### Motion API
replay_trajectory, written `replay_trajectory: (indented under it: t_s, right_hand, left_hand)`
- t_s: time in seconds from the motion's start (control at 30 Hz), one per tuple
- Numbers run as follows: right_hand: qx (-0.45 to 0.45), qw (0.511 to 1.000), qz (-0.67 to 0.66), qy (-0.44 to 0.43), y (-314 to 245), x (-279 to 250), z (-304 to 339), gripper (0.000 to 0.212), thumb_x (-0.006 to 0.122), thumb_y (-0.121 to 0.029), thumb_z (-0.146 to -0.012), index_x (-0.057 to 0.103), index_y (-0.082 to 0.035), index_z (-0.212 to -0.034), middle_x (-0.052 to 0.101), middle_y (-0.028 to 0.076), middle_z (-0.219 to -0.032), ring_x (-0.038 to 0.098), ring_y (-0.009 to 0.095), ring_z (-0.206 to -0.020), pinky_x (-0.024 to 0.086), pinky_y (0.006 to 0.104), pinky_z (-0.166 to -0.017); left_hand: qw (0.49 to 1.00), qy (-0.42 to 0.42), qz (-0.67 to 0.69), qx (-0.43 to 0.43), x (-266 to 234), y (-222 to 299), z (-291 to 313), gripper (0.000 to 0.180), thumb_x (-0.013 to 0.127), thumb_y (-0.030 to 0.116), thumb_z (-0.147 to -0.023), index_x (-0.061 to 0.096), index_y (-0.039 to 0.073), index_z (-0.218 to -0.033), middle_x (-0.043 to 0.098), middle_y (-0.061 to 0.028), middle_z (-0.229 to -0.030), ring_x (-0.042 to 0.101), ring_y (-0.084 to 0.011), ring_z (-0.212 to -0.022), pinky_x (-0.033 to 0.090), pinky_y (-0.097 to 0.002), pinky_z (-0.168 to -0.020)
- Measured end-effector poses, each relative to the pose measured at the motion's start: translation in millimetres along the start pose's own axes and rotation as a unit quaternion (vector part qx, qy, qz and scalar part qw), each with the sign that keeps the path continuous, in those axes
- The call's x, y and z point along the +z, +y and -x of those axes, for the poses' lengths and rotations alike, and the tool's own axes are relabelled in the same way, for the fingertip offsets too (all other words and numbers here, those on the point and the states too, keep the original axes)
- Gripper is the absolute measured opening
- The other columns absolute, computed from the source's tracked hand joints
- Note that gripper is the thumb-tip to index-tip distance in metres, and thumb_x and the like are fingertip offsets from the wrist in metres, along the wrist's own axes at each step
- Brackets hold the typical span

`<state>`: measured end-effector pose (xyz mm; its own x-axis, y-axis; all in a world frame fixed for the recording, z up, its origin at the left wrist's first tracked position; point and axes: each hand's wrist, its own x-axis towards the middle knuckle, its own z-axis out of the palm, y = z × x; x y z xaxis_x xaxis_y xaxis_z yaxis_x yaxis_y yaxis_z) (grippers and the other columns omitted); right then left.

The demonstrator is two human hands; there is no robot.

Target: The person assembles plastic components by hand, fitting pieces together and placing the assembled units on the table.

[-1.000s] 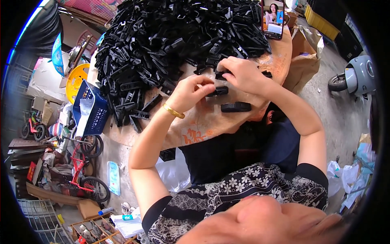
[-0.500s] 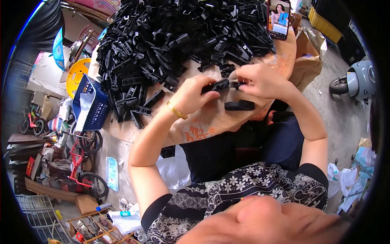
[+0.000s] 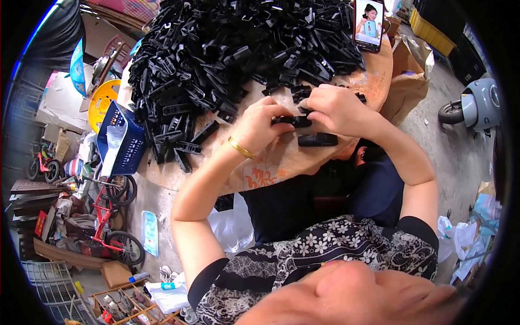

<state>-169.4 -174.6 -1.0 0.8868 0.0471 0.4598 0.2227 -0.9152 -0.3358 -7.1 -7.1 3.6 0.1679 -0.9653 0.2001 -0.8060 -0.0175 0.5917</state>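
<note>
Currently both hands closed on one black plastic clip: left hand grips its left end, right hand its right.

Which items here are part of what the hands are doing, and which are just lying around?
In the job:
left hand
right hand
black plastic piece held between both
finished black piece on the table
heap of black parts

Lying about:
phone
blue basket
yellow disc
red bicycle
</note>
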Motion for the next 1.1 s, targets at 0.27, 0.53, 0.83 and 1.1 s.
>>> replay_trajectory:
  t_s: [0.27,0.53,0.83,1.1]
  right_hand:
    - [-0.009,0.997,0.035,-0.061,-5,-11,2,0.020,0.068,-0.014,-0.073,0.063,-0.005,-0.090,0.057,0.010,-0.083,0.057,0.028,-0.084,0.048,0.0377,-0.073]
    - [0.013,1.000,0.011,-0.025,-5,-10,6,0.019,0.068,-0.013,-0.074,0.063,-0.004,-0.090,0.057,0.010,-0.083,0.057,0.029,-0.084,0.048,0.0382,-0.072]
    - [-0.011,0.999,-0.037,-0.036,-7,3,-3,0.020,0.068,-0.013,-0.073,0.062,-0.004,-0.090,0.057,0.011,-0.085,0.057,0.030,-0.084,0.048,0.0388,-0.071]
    - [0.017,0.999,0.006,-0.037,-5,-16,6,0.018,0.068,-0.013,-0.072,0.061,-0.004,-0.086,0.057,0.011,-0.083,0.057,0.030,-0.083,0.048,0.0387,-0.071]
  left_hand:
    - [0.999,-0.003,0.007,-0.048,-8,6,-2,0.023,0.079,0.013,-0.066,0.067,0.000,-0.081,0.061,-0.0126,-0.079,0.060,-0.0289,-0.070,0.049,-0.0340,-0.064]
    - [1.000,0.023,-0.019,0.004,0,5,1,0.022,0.081,0.012,-0.064,0.068,0.001,-0.078,0.059,-0.0089,-0.071,0.057,-0.0203,-0.060,0.046,-0.0300,-0.056]
    - [0.999,0.024,-0.013,0.021,5,9,0,0.023,0.080,0.015,-0.066,0.067,0.000,-0.078,0.060,-0.0109,-0.073,0.059,-0.0232,-0.062,0.047,-0.0323,-0.058]
    - [0.999,0.002,-0.025,-0.044,1,19,-1,0.022,0.077,0.017,-0.067,0.067,0.001,-0.078,0.062,-0.0147,-0.082,0.061,-0.0327,-0.078,0.050,-0.0377,-0.069]
